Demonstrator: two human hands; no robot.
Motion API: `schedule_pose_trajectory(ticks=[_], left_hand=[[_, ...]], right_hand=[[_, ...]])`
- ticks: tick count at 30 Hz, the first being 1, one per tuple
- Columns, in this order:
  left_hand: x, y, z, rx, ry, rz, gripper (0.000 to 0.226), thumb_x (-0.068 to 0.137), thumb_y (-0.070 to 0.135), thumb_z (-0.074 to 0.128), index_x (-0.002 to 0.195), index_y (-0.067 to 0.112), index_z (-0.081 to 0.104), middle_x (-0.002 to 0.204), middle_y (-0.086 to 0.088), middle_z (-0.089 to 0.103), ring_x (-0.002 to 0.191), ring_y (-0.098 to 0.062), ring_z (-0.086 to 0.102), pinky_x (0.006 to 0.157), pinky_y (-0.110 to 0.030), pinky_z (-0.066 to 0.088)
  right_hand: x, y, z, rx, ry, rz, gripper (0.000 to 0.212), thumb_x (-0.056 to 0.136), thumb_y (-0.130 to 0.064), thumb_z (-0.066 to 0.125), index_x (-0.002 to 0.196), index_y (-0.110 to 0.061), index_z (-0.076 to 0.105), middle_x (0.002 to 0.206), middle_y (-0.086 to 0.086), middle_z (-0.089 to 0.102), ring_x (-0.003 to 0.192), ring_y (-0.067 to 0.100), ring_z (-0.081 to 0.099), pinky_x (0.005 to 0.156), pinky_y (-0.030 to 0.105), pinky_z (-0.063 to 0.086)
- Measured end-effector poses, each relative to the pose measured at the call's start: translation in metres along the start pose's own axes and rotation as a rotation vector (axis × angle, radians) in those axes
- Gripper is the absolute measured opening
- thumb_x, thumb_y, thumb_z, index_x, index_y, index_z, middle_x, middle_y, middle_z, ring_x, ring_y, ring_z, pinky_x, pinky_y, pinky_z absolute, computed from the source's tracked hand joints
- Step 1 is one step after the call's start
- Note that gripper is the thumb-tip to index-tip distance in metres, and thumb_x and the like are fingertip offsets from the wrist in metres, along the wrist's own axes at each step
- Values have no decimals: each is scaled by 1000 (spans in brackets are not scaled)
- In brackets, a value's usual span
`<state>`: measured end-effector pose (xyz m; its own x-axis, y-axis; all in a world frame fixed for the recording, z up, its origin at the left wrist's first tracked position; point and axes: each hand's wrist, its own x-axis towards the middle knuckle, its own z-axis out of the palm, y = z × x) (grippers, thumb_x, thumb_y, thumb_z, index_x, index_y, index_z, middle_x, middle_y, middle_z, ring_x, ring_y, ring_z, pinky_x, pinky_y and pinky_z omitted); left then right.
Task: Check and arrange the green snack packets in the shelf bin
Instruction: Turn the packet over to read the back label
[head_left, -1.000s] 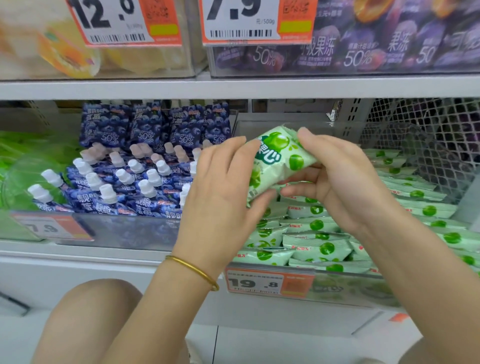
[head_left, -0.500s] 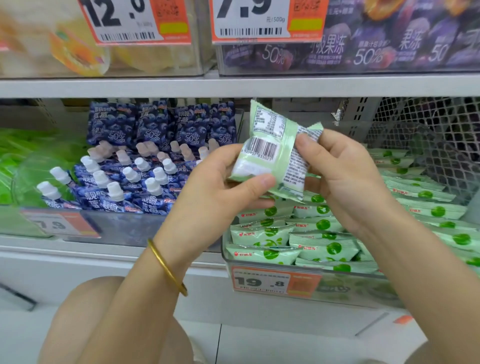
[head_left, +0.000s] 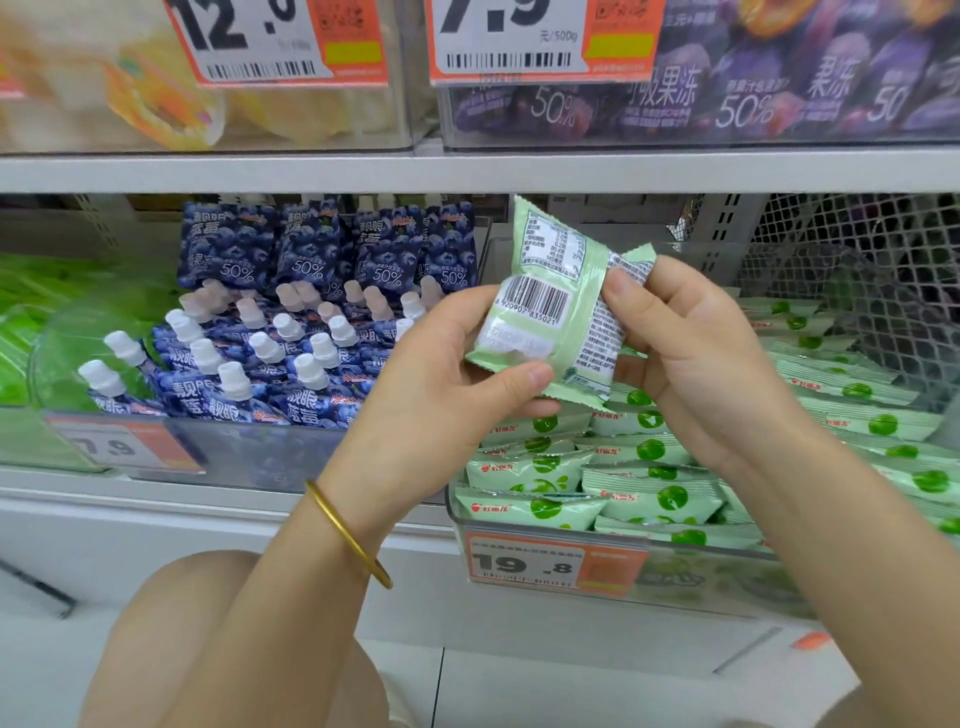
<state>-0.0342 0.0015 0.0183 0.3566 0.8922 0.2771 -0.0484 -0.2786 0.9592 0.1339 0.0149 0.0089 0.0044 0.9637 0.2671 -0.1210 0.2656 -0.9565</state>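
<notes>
Two hands grip one green packet (head_left: 553, 317) | left hand (head_left: 441, 384), right hand (head_left: 691, 364) pinch its edges | barcode side up, above shelf bin (head_left: 675, 564)

Blue spouted pouches (head_left: 270, 358) fill the neighbouring clear bin (head_left: 249, 452).

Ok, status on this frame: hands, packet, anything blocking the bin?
Hands: left hand and right hand both pinch one green packet, barcode side toward camera. Held above shelf bin, over the stacked packets. Nothing visible between packet and bin.
</notes>
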Motion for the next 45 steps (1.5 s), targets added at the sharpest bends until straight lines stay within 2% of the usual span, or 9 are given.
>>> schedule_pose_trajectory(ticks=[11,18,21,27,31,34,39,42,45], left_hand=[[0,-5,4,111,164,96,47,85,-4,59,117,29,46,113,9,57,82,-13,70,68,-28,58],[-1,-16,6,841,327,405,44,84,11,59,126,19,49,127,3,45,120,-9,39,102,-15,31],[-2,-18,7,990,333,413,52,82,22,53,133,13,46,134,-1,44,122,-17,35,106,-24,26],[1,-23,6,1064,241,334,85,74,59,52,141,10,33,140,-2,39,128,-16,29,110,-35,26],[7,-20,-2,841,232,291,60,79,33,57,135,15,45,125,2,46,116,-1,39,101,-16,30],[9,-17,-9,706,187,274,48,82,15,59,130,19,52,116,5,49,110,8,40,90,0,27],[14,-18,-11,659,87,243,45,87,8,59,129,22,53,121,11,57,112,3,49,97,-18,39],[15,-21,-11,725,91,247,46,86,15,62,130,23,51,126,11,53,120,-5,44,103,-27,36],[16,-22,-14,767,171,221,49,88,16,61,133,24,45,127,15,42,124,-2,34,105,-14,25]], right_hand=[[-5,-5,-1,51,9,-88,24,80,-18,62,100,-23,51,84,-4,66,66,10,64,49,26,52],[-8,-1,5,-46,87,-177,28,90,-3,57,97,-26,44,96,4,59,72,12,64,53,32,55],[-10,-3,7,-27,78,-160,28,89,-3,58,96,-24,41,93,-1,58,70,10,65,54,31,55],[-15,-11,9,-53,-29,-105,34,74,-27,65,100,-20,43,86,-18,66,75,14,69,56,33,57],[-13,-16,4,-11,-107,-63,29,91,-44,51,102,-17,50,97,10,68,86,27,69,64,42,58],[-9,-14,-4,-66,-42,-112,21,85,-28,45,104,-23,51,100,4,66,90,22,67,70,43,57],[-7,-8,-8,-627,-93,-349,49,78,-18,70,118,-38,52,127,-20,48,117,-1,49,100,26,43],[-3,-3,-10,-645,-9,-368,33,76,-16,76,96,-37,60,99,-20,61,93,2,59,83,22,47],[2,2,-12,-669,111,-321,30,78,-21,75,86,-42,55,85,-20,61,78,6,60,75,32,52]])
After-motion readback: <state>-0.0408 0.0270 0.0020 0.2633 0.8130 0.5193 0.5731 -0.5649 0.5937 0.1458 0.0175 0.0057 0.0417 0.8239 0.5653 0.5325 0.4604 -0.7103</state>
